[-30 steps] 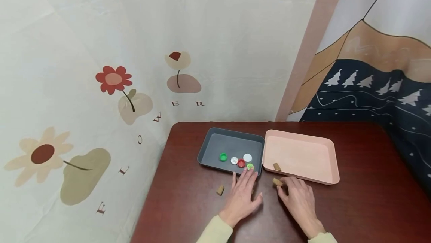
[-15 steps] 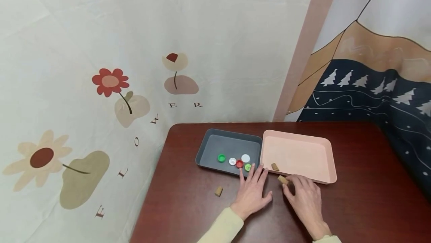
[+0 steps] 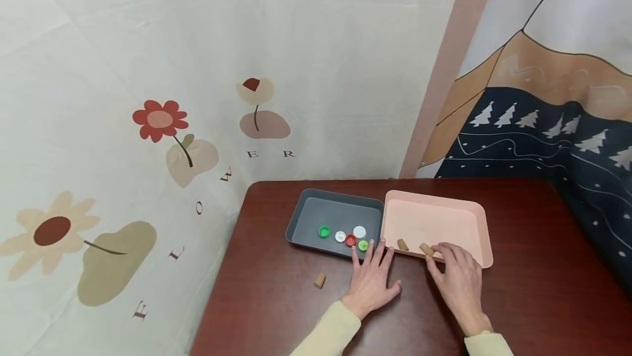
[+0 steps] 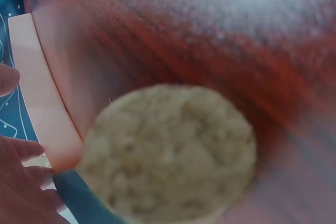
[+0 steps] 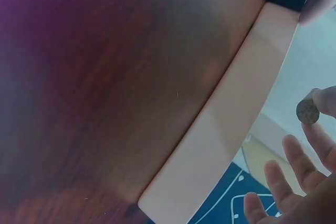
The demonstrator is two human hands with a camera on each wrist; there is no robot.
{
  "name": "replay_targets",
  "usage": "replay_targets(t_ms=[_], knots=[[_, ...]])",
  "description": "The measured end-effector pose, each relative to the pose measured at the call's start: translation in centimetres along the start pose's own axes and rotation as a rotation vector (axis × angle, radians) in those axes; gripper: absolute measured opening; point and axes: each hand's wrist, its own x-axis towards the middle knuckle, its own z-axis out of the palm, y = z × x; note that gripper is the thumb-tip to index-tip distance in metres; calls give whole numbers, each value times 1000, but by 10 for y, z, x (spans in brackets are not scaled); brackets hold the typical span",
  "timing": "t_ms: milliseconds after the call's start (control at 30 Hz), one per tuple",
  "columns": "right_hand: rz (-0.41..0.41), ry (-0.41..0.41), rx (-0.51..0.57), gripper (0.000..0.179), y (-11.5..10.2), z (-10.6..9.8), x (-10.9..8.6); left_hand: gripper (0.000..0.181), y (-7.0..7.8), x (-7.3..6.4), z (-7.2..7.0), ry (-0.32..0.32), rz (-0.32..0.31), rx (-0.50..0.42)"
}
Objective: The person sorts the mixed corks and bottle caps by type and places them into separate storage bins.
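Observation:
My right hand (image 3: 460, 284) pinches a cork (image 3: 426, 249) between thumb and fingers, over the front wall of the pink tray (image 3: 444, 216). The right wrist view shows that cork (image 5: 307, 112) end-on at the fingertips. Inside the pink tray, near its front left corner, lies a second cork (image 3: 402, 244). My left hand (image 3: 371, 284) is spread with straight fingers, their tips at the front right rim of the dark grey tray (image 3: 336, 210). Another cork (image 4: 170, 156) looms large in the left wrist view; from the head, the left hand hides it.
A loose cork (image 3: 320, 280) lies on the brown table left of my left hand. In the grey tray are several bottle caps: a green cap (image 3: 323, 231), a red cap (image 3: 350, 240), a lime cap (image 3: 362, 246) and white ones. A printed curtain (image 3: 345, 98) hangs behind the table.
My right hand has carried its cork from the table, right and forward, to the pink tray's front wall. My left hand has shifted slightly right. The head view has turned a little.

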Motion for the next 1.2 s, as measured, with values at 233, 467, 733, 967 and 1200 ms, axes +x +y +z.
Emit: replay_targets(t_ms=[233, 467, 733, 967, 1200], knots=[[50, 2, 9, 28, 10, 8, 16, 76, -1, -1, 3, 17, -2, -1], [129, -28, 23, 25, 15, 15, 26, 76, -2, -1, 3, 1, 3, 9], [216, -187, 6, 27, 18, 23, 36, 76, -3, -1, 5, -19, 0, -10], [231, -340, -28, 30, 24, 27, 46, 78, -3, -2, 5, -21, -2, -12], [263, -465, -64, 32, 29, 30, 53, 77, -2, -2, 2, -19, 1, -11]])
